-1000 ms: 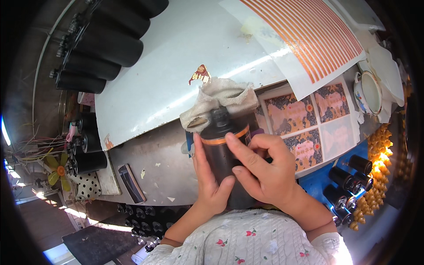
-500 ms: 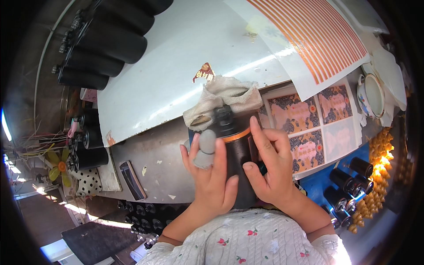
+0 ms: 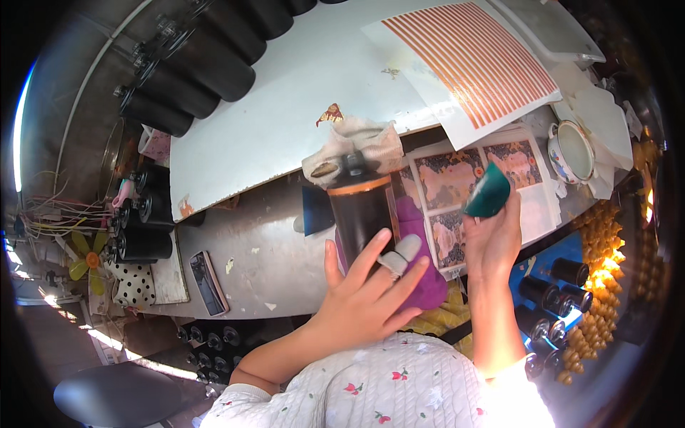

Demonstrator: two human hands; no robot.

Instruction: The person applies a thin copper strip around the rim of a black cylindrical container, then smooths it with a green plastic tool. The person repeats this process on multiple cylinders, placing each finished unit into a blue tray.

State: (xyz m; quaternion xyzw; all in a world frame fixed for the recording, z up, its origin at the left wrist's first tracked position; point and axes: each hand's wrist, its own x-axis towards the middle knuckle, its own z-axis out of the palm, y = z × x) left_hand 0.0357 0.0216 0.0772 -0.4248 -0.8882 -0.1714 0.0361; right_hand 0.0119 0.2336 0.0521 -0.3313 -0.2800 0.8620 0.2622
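Observation:
A black cylindrical bottle [image 3: 360, 217] with a copper-coloured band lies with its dark neck toward the far side, against a crumpled whitish cloth [image 3: 382, 139]. Beneath it spreads a purple cloth [image 3: 428, 274]. My left hand [image 3: 367, 289] rests over the bottle's near end, its fingers apart and one wrapped in grey material. To the right, away from the bottle, my right hand [image 3: 494, 239] grips a flat green scraper [image 3: 492, 191] with its blade pointing up. A dark blue flat piece [image 3: 316, 210] sits at the bottle's left side.
Striped orange sheets [image 3: 474, 64] lie on the white raised board [image 3: 285, 107]. Printed label sheets [image 3: 449, 182] and an enamel pot [image 3: 571, 153] are at right. Black bottles [image 3: 193, 71] line the far left; a phone [image 3: 208, 283] lies left.
My right hand has left the bottle and moved right, now showing the green scraper. The left hand has shifted from the bottle's left side onto its near end.

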